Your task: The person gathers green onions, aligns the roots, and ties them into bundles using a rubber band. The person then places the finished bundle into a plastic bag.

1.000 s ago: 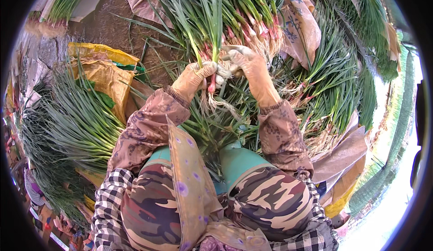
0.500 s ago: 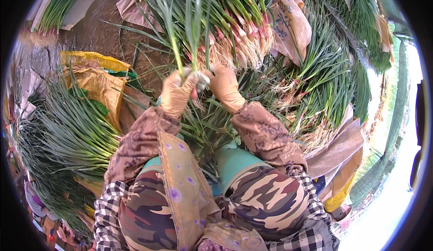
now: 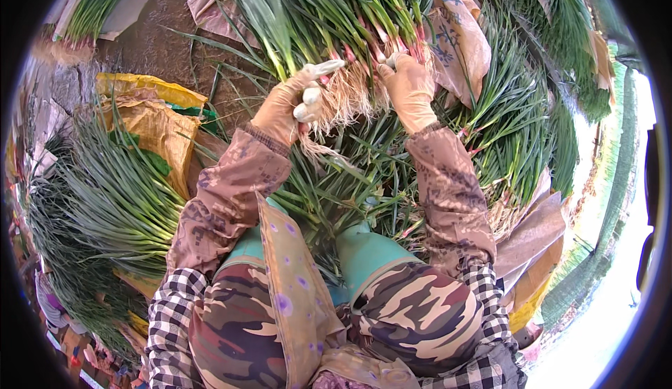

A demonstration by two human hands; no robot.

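In my gloved left hand are a few green onions, their leaves rising above the fist and pale roots dangling below it. Its index finger stretches toward the pile while the other fingers stay curled. My gloved right hand reaches to the root end of a large pile of green onions, its thumb and fingertips pinched at a pinkish stalk there. The exact grip is partly hidden by the hand. Long tan roots hang between the two hands.
Loose leaves litter the ground before my knees. More green onions lie left and right. A yellow sack is at the left, a printed tan sack beside the pile. Wet brown ground shows farther off.
My hands have moved apart and farther out. My right hand has gone from beside the left one to the pile's root end. The left still holds its green onions, now lower beside the pile.
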